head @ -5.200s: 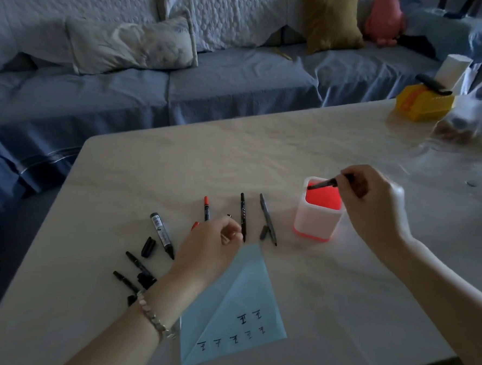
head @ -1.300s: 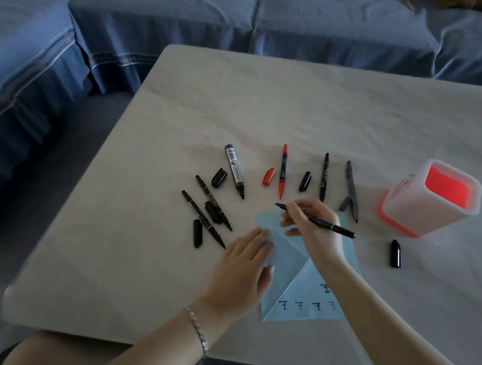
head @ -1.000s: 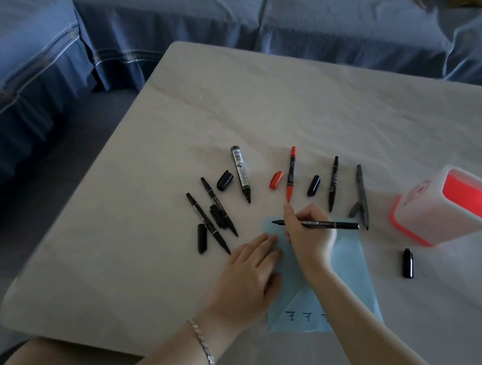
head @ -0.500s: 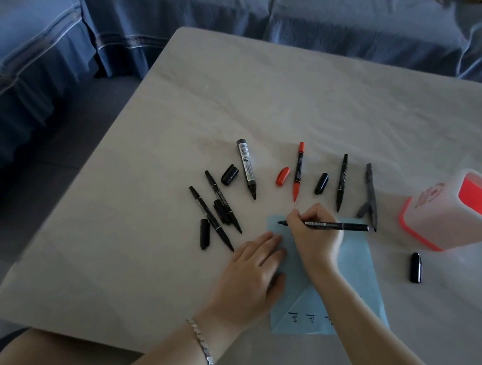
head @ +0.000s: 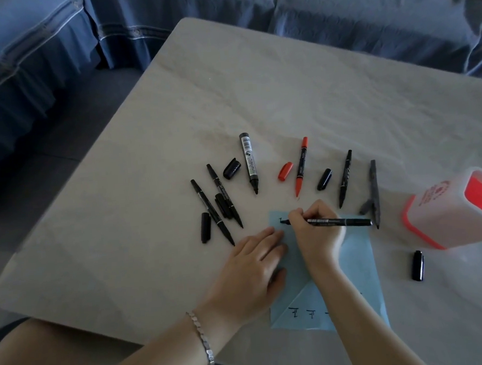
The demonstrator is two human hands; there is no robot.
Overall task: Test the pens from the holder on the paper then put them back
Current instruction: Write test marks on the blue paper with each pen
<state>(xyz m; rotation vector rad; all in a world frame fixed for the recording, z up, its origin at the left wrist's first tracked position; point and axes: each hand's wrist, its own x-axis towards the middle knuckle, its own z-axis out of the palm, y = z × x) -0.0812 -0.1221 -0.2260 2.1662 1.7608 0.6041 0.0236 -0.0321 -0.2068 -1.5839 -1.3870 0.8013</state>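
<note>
On the blue paper (head: 357,257): left hand (head: 250,269) flat, pinning it; right hand (head: 313,231) pinches black pen (head: 341,222), tip marking.

We have one wide view, worn on the head: we look forward and steeply down, near the table (head: 153,148), sofa (head: 337,15) beyond.

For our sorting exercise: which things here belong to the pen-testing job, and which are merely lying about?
Belong:
black pen gripped by right hand
blue paper pressed by left hand
pen holder
red pen
laid-out black pens
loose caps

Not part of it:
sofa
bracelet
</note>
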